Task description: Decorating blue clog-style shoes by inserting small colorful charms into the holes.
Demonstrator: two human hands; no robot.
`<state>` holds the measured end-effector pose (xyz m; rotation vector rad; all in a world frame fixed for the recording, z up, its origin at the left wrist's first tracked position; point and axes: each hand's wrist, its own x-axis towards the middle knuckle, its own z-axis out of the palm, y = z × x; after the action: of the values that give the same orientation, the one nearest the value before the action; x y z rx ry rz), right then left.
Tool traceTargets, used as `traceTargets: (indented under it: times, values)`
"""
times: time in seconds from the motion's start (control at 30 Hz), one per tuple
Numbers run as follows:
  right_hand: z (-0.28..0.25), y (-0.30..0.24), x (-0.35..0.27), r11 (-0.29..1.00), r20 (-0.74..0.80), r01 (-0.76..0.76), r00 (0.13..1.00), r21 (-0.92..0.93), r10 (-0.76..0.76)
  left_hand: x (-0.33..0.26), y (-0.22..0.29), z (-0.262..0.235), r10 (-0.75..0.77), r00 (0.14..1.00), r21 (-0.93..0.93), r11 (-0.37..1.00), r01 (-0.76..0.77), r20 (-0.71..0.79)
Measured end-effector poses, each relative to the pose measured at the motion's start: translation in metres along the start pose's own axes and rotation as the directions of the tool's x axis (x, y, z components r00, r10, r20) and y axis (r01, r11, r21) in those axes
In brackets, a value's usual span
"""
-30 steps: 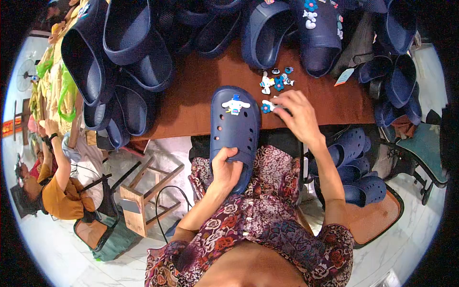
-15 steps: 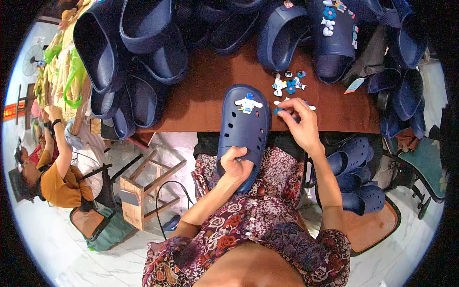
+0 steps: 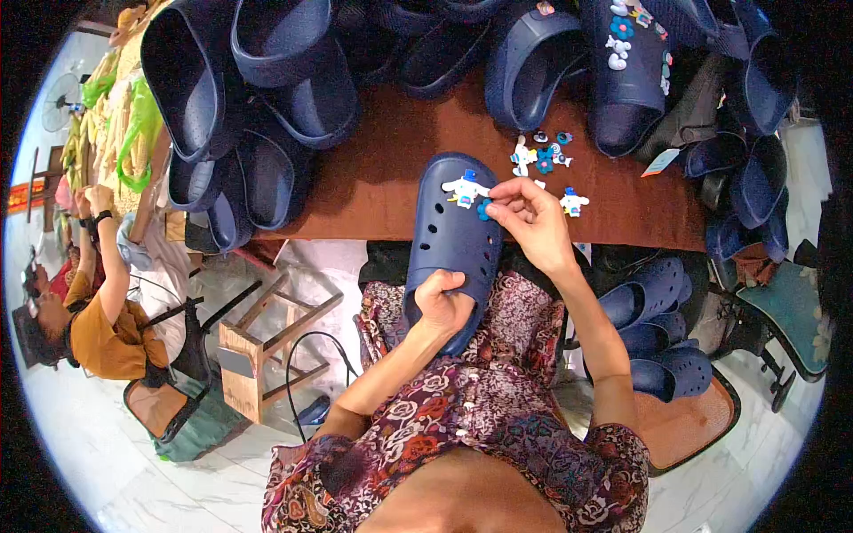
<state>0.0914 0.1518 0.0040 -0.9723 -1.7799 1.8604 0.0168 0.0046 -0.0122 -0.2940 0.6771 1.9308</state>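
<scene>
A navy foam clog (image 3: 451, 240) is held toe-up in front of me. My left hand (image 3: 442, 302) grips it at the heel end, thumb over the upper and the other fingers out of sight. Near its toe sits a white long-eared character charm (image 3: 466, 188) with a blue hat. My right hand (image 3: 530, 219) pinches a small blue flower-shaped charm (image 3: 484, 209) against the upper, just below and right of the white charm. Beyond that hand, several loose charms (image 3: 545, 158) lie on the brown cloth, and another white character charm (image 3: 574, 202) lies closer.
Navy clogs are heaped along the far side of the brown-covered table (image 3: 391, 169); one clog (image 3: 626, 80) carries charms. More clogs (image 3: 662, 355) rest on an orange-topped seat at lower right. A wooden stool (image 3: 258, 355) stands left, near another person (image 3: 107, 311).
My right hand has moved left from above the table to the clog, bringing the blue charm onto its upper. The white charm it covered on the cloth now shows.
</scene>
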Motion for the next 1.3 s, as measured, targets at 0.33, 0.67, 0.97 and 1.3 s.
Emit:
traceTargets:
  times: [0.33,0.67,0.97,1.3]
  values:
    - [-0.005,-0.001,0.009,0.988,0.034,0.006,0.999,-0.152,-0.001,0.003,-0.002,-0.01,-0.019,0.997,0.03,0.999,0.016,0.075]
    - [-0.001,-0.012,0.013,0.928,0.052,0.079,0.997,-0.364,-0.065,-0.001,-0.002,-0.013,-0.012,0.998,0.065,0.998,0.008,0.054]
    - [-0.011,-0.008,0.028,0.967,0.183,-0.057,0.978,-0.247,0.104,0.001,-0.005,-0.023,-0.019,0.998,0.092,0.996,0.013,0.064]
    - [0.021,0.003,-0.013,0.931,-0.176,0.145,0.961,-0.335,-0.214,-0.004,0.003,-0.007,-0.056,0.994,0.102,0.993,0.065,-0.09]
